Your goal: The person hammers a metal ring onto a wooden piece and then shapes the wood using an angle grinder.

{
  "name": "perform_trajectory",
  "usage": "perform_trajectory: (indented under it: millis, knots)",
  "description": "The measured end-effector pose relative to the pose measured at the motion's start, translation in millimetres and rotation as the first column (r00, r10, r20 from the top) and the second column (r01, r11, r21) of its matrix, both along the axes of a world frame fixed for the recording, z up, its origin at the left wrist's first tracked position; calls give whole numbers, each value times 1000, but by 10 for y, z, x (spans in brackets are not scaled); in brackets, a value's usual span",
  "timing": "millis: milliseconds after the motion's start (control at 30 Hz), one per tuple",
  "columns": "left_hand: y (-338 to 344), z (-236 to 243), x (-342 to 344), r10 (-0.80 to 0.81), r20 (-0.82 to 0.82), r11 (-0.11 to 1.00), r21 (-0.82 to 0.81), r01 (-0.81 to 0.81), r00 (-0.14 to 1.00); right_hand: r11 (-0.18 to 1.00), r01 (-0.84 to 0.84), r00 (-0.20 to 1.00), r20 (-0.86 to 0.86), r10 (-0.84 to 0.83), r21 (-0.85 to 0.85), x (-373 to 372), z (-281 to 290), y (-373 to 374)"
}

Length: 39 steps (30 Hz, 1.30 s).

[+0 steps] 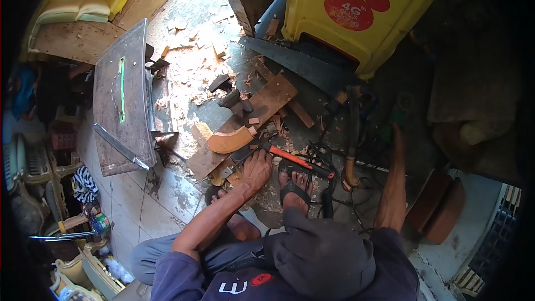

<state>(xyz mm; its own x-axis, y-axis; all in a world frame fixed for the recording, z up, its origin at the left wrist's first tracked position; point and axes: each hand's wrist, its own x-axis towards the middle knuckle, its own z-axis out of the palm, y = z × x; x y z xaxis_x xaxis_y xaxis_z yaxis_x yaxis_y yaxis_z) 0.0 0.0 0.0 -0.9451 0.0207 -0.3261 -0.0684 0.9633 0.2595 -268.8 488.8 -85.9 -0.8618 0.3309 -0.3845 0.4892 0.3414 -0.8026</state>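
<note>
My left hand [257, 165] is low at the centre, fingers curled over something dark I cannot make out, beside an orange-and-black tool [292, 157] and just below a curved piece of wood [231, 140]. That piece lies on wooden boards [270, 95] with dark metal blocks [234, 101] on top. My right hand [395, 129] reaches out to the right into shadow, at a green object [394, 121]; its fingers are too dark to read.
A tilted worn panel [114, 122] stands left, a yellow plastic item [329, 44] at the top. Wood shavings [192, 64] litter the floor. Black cables [320, 147], a wooden-handled tool [349, 170] and red-brown blocks [437, 206] lie right. Furniture frames [25, 189] crowd the far left.
</note>
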Motion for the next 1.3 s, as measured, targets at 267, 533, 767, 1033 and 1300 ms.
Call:
perform_trajectory:
  millis: [267,533,767,1033,1300]
  knots:
    - [-65,72,120,-59,-70,998,27,61,996,985,-6,996,-89,22,171,176,168,-189]
    - [-87,136,201,131,88,977,156,-143,988,832,97,946,-310,93,547,809,919,-1004]
    - [265,1212,-412,307,111,601,748,-283,945,624,-776,631,-156,760,-93,1391,2118,-2406]
    - [-86,1239,-559,458,-331,668,740,-74,825,566,-551,774,-123,621,-613,1443,1906,-2904]
    - [-476,891,-407,277,-474,960,95,-265,836,400,-403,779,-79,623,-823,1315,1754,-3608]
